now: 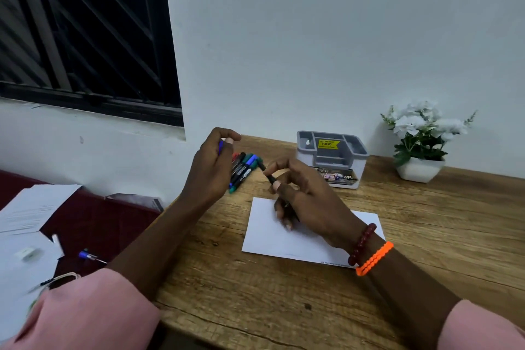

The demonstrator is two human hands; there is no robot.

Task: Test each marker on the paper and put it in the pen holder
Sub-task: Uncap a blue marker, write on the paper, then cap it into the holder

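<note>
While both forearms are stretched over it, the wooden table (426,236) is seen carrying everything the task needs. A white sheet of paper (272,236) is laid flat near the middle of the table, and every other place is given from this paper. Beyond the paper's far right corner, against the wall, a grey pen holder (332,155) is stood upright, with a yellow price sticker shown inside it; no marker can be seen in its compartments. Further right of the holder, a white pot of white flowers (420,145) is placed. Just beyond the paper's far left corner, a small bundle of markers (241,170) is laid side by side on the table, with blue, green and red caps visible. Above the paper's far edge, the right hand (304,196) is held with its fingers curled round a black marker (268,175), whose free end is pointed toward the bundle. Red and orange bracelets (369,248) are worn on that wrist, over the paper's near right corner. Left of the bundle and raised above the table, the left hand (210,167) is closed, a small blue piece (220,146), apparently a cap, being pinched between thumb and fingers.
</note>
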